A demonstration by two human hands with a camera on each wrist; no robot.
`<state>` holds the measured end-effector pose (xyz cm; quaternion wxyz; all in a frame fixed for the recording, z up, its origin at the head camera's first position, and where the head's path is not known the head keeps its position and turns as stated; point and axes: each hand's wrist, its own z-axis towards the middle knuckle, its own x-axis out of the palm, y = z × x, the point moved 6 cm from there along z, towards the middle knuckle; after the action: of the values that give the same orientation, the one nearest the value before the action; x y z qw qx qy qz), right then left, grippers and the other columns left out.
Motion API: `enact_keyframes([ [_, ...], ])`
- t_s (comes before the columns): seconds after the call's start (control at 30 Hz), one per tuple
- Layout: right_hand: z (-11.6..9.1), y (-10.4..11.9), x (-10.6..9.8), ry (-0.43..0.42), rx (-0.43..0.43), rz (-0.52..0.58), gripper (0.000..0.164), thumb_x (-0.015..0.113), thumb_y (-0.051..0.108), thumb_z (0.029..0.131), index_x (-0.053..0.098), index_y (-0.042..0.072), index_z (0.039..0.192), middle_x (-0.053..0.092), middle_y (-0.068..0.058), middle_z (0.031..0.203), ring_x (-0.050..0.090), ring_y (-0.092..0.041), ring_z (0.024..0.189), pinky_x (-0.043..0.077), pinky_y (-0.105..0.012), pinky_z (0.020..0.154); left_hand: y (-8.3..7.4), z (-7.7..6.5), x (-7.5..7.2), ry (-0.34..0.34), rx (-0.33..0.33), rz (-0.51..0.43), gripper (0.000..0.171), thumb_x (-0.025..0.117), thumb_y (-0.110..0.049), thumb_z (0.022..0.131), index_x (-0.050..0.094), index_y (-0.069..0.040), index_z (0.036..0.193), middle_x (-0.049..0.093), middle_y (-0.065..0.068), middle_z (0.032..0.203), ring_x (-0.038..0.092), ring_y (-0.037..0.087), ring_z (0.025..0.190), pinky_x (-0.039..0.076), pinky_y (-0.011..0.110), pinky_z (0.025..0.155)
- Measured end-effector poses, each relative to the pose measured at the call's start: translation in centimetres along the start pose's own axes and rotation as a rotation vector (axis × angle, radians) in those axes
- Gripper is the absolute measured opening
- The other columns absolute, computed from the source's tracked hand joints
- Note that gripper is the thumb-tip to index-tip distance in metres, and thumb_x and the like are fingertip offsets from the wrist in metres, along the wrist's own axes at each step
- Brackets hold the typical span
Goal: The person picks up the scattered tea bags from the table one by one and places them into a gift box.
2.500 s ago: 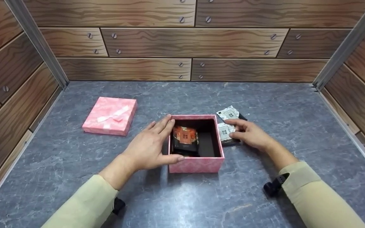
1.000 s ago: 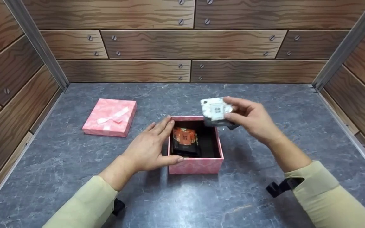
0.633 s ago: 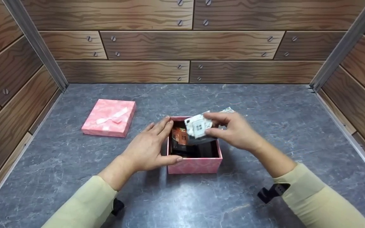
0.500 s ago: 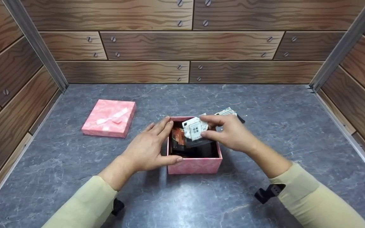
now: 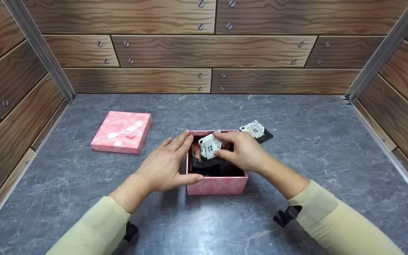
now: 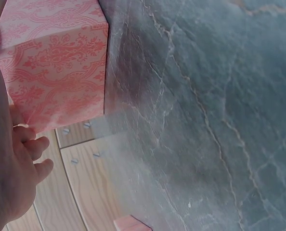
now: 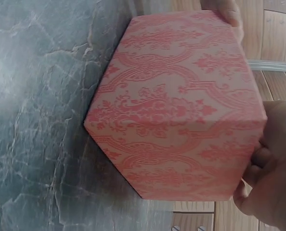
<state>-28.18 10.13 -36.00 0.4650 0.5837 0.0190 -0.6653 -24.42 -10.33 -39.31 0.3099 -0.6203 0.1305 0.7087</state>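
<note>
In the head view an uncovered pink patterned gift box [image 5: 216, 186] stands on the table. My left hand [image 5: 163, 163] rests along its left side, fingers straight against the far left corner and thumb on the near rim. My right hand [image 5: 246, 152] pinches a white-and-black packet [image 5: 209, 147] between thumb and fingers, tilted in the box opening. Partly behind this packet, an orange-and-black packet [image 5: 196, 152] lies inside the box. A second white-and-black packet [image 5: 256, 130] lies on the table just beyond the right hand. The right wrist view shows the box's outer walls [image 7: 172, 106], with the packet hidden.
A pink lid [image 5: 122, 131] with a pale bow lies to the left of the box on the grey marbled table [image 5: 207, 226]. Wood-patterned walls [image 5: 211, 51] enclose the table at the back and both sides.
My right hand has picked up the nearer white-and-black packet from the table and carried it left, over the rim and down into the box opening. My left hand has stayed on the box.
</note>
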Motion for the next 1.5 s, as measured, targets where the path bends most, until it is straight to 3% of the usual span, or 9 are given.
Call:
enact_keyframes([
  [0.1,0.2,0.2,0.5,0.002,-0.028,-0.091,0.049,0.084,0.018,0.09,0.072,-0.002,0.133,0.079,-0.015,0.11,0.072,-0.025,0.092,0.058,-0.048,0.089,0.0,0.0,0.0,0.003,-0.003,-0.001,0.116,0.052,-0.084,0.091,0.026,-0.001,0.167,0.021,0.018,0.174,0.029,0.029,0.158,0.025,0.051,0.128],
  [0.27,0.4,0.4,1.2,0.027,-0.013,-0.202,0.048,0.083,0.024,0.09,0.073,0.001,0.131,0.079,-0.015,0.114,0.074,-0.033,0.104,0.045,-0.055,0.094,0.0,0.0,0.0,0.003,0.0,0.002,0.116,0.052,-0.084,0.091,0.026,0.0,0.167,0.021,0.018,0.174,0.028,0.029,0.158,0.025,0.051,0.128],
  [0.47,0.9,0.6,1.9,0.075,0.005,-0.298,0.045,0.084,0.029,0.089,0.076,0.005,0.126,0.079,-0.011,0.108,0.073,-0.035,0.103,0.041,-0.057,0.093,0.0,0.0,0.0,0.002,0.0,-0.002,0.115,0.053,-0.083,0.091,0.027,0.001,0.167,0.022,0.019,0.174,0.029,0.03,0.158,0.026,0.051,0.128],
  [0.6,1.3,0.7,2.3,0.114,0.005,-0.33,0.027,0.085,0.034,0.088,0.075,0.012,0.101,0.075,-0.002,0.086,0.072,-0.03,0.089,0.041,-0.056,0.091,-0.1,0.0,-0.1,-0.004,0.007,-0.011,0.115,0.054,-0.082,0.092,0.028,0.002,0.166,0.023,0.02,0.173,0.029,0.03,0.158,0.026,0.052,0.128],
  [0.7,1.6,0.8,2.5,0.148,0.005,-0.346,0.029,0.085,0.037,0.088,0.065,0.016,0.084,0.061,0.006,0.068,0.067,-0.026,0.075,0.041,-0.054,0.088,-0.1,-0.1,-0.2,-0.006,0.009,-0.01,0.115,0.054,-0.082,0.092,0.028,0.001,0.166,0.024,0.02,0.173,0.029,0.029,0.158,0.026,0.052,0.128],
  [1.03,1.8,1.1,3.0,0.216,0.016,-0.412,0.028,0.083,0.041,0.09,0.071,0.016,0.093,0.061,0.006,0.067,0.067,-0.026,0.074,0.046,-0.055,0.091,0.0,-0.1,-0.1,-0.022,0.018,-0.008,0.115,0.056,-0.081,0.091,0.03,0.003,0.165,0.025,0.022,0.172,0.031,0.03,0.158,0.027,0.052,0.127],
  [1.27,1.9,0.9,3.2,0.217,0.026,-0.415,0.029,0.083,0.04,0.09,0.066,0.016,0.087,0.058,0.004,0.066,0.061,-0.025,0.066,0.055,-0.053,0.07,0.0,-0.1,-0.1,-0.015,0.013,-0.012,0.116,0.055,-0.083,0.091,0.028,0.002,0.166,0.022,0.019,0.174,0.028,0.029,0.159,0.026,0.052,0.128],
  [1.5,1.9,0.8,3.3,0.234,0.047,-0.392,0.028,0.081,0.04,0.091,0.069,0.015,0.093,0.063,0.0,0.071,0.064,-0.026,0.07,0.057,-0.054,0.071,0.1,0.0,0.0,-0.008,0.008,-0.015,0.117,0.054,-0.083,0.091,0.026,0.001,0.167,0.022,0.019,0.174,0.026,0.029,0.159,0.025,0.051,0.128],
])
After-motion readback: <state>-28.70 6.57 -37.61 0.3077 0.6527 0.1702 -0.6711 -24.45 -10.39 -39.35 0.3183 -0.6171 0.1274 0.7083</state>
